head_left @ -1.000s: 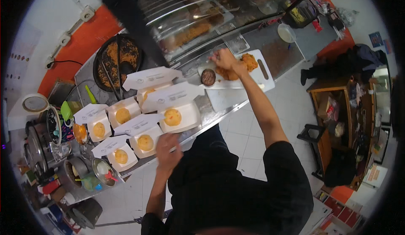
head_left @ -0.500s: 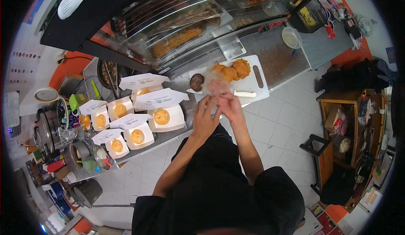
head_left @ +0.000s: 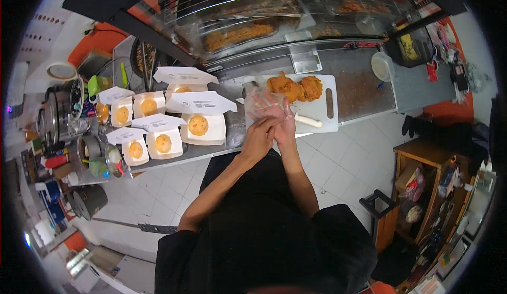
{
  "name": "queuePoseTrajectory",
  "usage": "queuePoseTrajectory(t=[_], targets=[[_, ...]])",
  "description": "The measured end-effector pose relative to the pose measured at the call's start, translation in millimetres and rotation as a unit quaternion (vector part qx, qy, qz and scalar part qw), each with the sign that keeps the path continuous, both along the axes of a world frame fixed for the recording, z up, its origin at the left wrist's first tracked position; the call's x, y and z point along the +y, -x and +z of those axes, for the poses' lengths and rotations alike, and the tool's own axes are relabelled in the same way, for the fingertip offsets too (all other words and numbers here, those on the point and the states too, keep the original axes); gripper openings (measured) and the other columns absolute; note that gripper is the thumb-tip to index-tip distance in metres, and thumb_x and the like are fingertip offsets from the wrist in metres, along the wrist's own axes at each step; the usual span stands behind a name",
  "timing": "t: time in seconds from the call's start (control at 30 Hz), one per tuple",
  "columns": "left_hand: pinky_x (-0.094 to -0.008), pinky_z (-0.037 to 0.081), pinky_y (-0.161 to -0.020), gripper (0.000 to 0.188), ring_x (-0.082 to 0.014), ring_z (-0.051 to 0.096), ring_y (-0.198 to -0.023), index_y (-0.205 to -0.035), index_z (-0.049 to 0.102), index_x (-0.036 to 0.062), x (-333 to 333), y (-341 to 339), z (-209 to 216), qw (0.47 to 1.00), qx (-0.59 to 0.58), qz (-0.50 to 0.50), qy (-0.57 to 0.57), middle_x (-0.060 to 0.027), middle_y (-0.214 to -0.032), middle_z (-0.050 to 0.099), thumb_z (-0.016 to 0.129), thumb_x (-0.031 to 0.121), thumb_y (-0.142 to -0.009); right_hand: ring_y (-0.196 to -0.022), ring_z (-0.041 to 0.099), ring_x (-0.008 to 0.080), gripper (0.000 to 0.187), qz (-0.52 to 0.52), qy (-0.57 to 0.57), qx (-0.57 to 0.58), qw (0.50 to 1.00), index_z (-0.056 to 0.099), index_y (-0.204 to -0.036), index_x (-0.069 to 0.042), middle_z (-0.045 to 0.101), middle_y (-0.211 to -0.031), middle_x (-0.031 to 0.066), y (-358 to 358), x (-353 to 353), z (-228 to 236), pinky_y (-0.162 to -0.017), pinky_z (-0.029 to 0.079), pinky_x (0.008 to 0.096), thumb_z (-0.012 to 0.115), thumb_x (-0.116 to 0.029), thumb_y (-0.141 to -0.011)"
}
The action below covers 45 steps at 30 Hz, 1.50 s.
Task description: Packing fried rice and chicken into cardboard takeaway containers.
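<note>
A thin clear plastic glove [head_left: 256,100] covers the outstretched fingers of my right hand [head_left: 282,122], above the left end of the white cutting board [head_left: 325,123]. At the cuff, my left hand [head_left: 259,140] is closed, with its fingers pinching the plastic near the right wrist. Orange-brown fried breaded pieces [head_left: 296,88] lie on the board just beyond my hands. A knife with a white handle [head_left: 308,120] rests beside my right hand, its blade mostly hidden. Something dark, partly covered by the glove, shows at the board's left end.
Several open white cardboard boxes [head_left: 203,127] stand left on the metal counter, each with a round bun [head_left: 198,125]. Behind the board is a glass display case [head_left: 248,48] with trays of fried food. A small scale [head_left: 305,62] and a plastic tub [head_left: 382,66] stand nearby.
The glove has gone further over my right hand, whose fingers now spread inside it. My hands have shifted slightly left and cover the dark round patty seen before. The whole view has turned a little.
</note>
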State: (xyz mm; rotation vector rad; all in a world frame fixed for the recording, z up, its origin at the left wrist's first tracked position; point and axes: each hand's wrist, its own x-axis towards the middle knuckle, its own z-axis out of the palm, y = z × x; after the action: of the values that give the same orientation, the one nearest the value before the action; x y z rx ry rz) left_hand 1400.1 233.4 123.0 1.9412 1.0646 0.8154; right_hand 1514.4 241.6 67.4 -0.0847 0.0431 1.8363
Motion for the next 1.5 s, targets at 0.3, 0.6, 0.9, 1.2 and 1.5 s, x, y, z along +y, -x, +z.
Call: queuePoseTrajectory(t=[0.3, 0.6, 0.9, 1.2, 1.5], targets=[[-0.0268, 0.05, -0.067, 0.03, -0.0081, 0.058, -0.074, -0.114, 0.066, -0.0006, 1.4, -7.0, -1.8, 0.961, -0.065, -0.066, 0.259, -0.0065, -0.088, 0.068, 0.058, -0.01, -0.087, -0.139, 0.035, 0.0431, 0.086, -0.06, 0.017, -0.003, 0.998, 0.044, -0.146, -0.018, 0.04, -0.149, 0.0211, -13.5, 11.6, 1.4, -0.111, 0.025, 0.0662, 0.041, -0.08, -0.086], [-0.0287, 0.05, -0.07, 0.038, -0.0122, 0.06, -0.078, -0.123, 0.059, 0.0047, 18.3, 13.9, 3.8, 0.958, -0.068, -0.175, 0.216, -0.007, -0.086, 0.064, 0.061, -0.005, -0.087, -0.131, 0.048, 0.0356, 0.074, -0.114, 0.061, -0.455, 0.881, 0.045, -0.144, -0.015, 0.054, -0.139, 0.0161, 0.9, 85.0, -27.1, -0.107, 0.036, 0.0534, 0.051, -0.066, -0.09], [-0.0373, 0.051, -0.071, 0.033, -0.0296, 0.063, -0.077, -0.116, 0.062, 0.0057, 35.8, 145.7, 34.0, 0.995, 0.013, -0.004, 0.104, -0.0129, -0.092, 0.066, 0.066, 0.0, -0.084, -0.124, 0.055, 0.0377, 0.079, 0.223, -0.128, -0.931, 0.259, 0.044, -0.144, -0.005, 0.061, -0.126, 0.0278, -8.4, 128.8, -0.7, -0.104, 0.044, 0.0415, 0.067, -0.051, -0.085], [-0.029, 0.047, -0.068, 0.023, -0.0154, 0.06, -0.078, -0.108, 0.069, -0.0008, 122.8, 118.8, 42.0, 0.978, -0.158, -0.048, 0.124, -0.0099, -0.099, 0.069, 0.07, 0.013, -0.09, -0.131, 0.05, 0.0344, 0.07, 0.131, -0.206, -0.796, 0.554, 0.036, -0.152, -0.011, 0.05, -0.144, 0.019, 33.2, 45.5, 91.8, -0.11, 0.039, 0.0435, 0.048, -0.055, -0.098], [-0.0269, 0.051, -0.073, 0.022, -0.0113, 0.062, -0.082, -0.107, 0.071, -0.0004, 114.5, 98.2, 35.8, 0.932, -0.15, -0.188, 0.272, -0.007, -0.1, 0.07, 0.067, 0.017, -0.094, -0.114, 0.061, 0.0265, 0.067, 0.131, -0.118, -0.639, 0.749, 0.038, -0.148, -0.007, 0.058, -0.133, 0.0156, 30.1, -16.6, 107.1, -0.101, 0.049, 0.0427, 0.043, -0.055, -0.101]])
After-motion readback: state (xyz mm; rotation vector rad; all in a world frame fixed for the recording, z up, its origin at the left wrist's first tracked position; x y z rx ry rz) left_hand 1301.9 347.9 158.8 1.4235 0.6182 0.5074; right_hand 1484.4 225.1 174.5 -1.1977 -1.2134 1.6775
